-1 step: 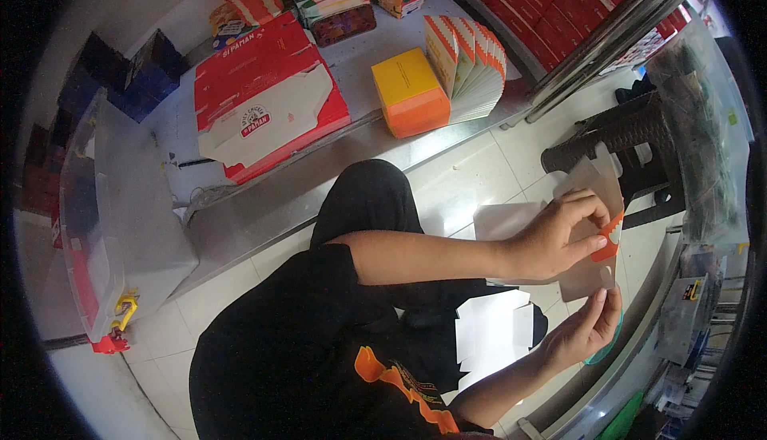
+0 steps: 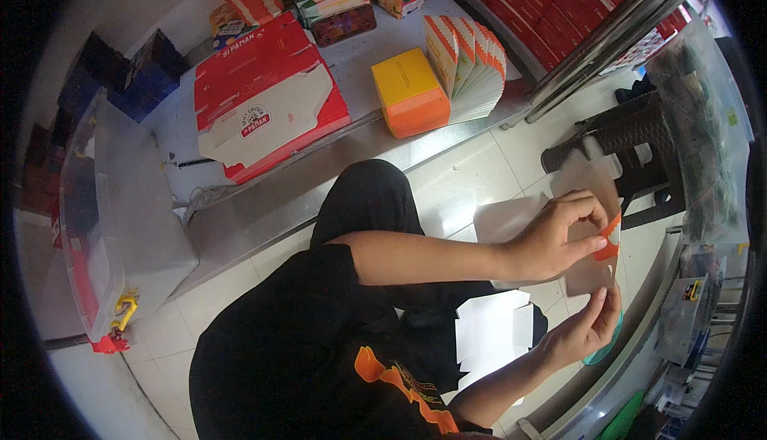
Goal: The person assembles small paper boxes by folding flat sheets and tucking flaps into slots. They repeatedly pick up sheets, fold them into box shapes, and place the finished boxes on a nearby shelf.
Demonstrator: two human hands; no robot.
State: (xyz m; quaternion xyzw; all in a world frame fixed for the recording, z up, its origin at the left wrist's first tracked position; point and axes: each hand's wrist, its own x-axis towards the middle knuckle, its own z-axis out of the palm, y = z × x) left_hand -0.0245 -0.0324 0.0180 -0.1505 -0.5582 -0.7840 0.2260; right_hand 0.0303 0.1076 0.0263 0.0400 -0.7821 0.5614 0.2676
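An unfolded paperboard box blank (image 2: 587, 279), grey-white with an orange printed panel (image 2: 609, 244), is held up at the right between my two hands. My left hand (image 2: 559, 232) pinches it near the orange panel, thumb below and fingers curled above. Just below, my right hand (image 2: 587, 330) grips the lower flap between thumb and fingertips. Its upper flaps look blurred. Beneath my hands, a white die-cut blank (image 2: 495, 328) lies by my black-clothed legs. Part of the held blank is hidden behind my left hand.
On the low table, flat red-and-white cartons (image 2: 272, 93) lie left of a yellow-orange box (image 2: 407, 93) and a fanned row of folded cartons (image 2: 471, 69). A clear plastic bin (image 2: 132, 224) stands left. A dark woven stool (image 2: 623, 144) and metal poles (image 2: 603, 49) are at right.
The held box blank has shifted slightly, and its upper flaps are more blurred. Both hands keep nearly the same place and grip.
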